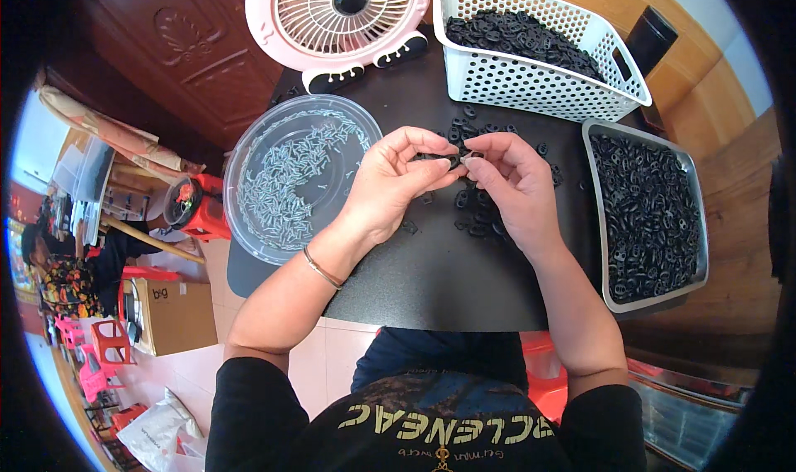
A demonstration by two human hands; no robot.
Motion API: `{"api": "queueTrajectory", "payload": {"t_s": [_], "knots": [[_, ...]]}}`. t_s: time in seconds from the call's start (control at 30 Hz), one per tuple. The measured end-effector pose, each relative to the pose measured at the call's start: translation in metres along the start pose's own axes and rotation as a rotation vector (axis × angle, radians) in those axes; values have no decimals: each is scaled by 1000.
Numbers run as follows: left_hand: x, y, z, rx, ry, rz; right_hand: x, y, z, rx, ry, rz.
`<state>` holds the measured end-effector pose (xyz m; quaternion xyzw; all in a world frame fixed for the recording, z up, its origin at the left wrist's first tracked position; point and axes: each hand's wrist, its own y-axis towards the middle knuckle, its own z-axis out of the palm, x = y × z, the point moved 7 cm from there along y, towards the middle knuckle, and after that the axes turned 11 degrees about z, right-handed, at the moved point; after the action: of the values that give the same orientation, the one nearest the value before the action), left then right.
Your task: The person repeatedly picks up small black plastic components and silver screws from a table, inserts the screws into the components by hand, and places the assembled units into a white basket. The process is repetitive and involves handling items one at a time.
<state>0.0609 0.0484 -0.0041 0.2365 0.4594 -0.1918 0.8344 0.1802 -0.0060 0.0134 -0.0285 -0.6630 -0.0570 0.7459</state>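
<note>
Above the middle of the black table, my left hand (396, 176) pinches a small black plastic piece (444, 158) between thumb and fingers. My right hand (516, 178) comes at it from the right, its thumb and index finger closed at the piece's right end. Whether those right fingertips hold a separate small part is hidden. Behind and under the hands lies a loose scatter of similar black pieces (477, 215). To the left stands a round clear plastic tub (235, 215) of small silvery screws or pins (278, 186).
A metal tray (703, 248) of flat black parts is at the right. At the back stand a white perforated basket (531, 87) heaped with black pieces and a pink fan (274, 37). A cardboard box (178, 314) sits on the floor at left; another person (70, 281) is beyond.
</note>
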Motion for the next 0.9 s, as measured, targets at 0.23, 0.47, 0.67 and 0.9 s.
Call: {"api": "queueTrajectory", "payload": {"t_s": [0.23, 0.47, 0.67, 0.9], "knots": [[0, -1, 0, -26, -18, -36, -3, 1, -2, -9, 43, -12], [0, 0, -8, -81, 30, 40, -5, 1, -3, -32, 52, 15], [-1, 0, -4, -76, -6, -9, -5, 2, -4, -47, -6, 6], [0, -1, -4, -62, -8, -39, -3, 2, -3, -49, -31, 11]]}}
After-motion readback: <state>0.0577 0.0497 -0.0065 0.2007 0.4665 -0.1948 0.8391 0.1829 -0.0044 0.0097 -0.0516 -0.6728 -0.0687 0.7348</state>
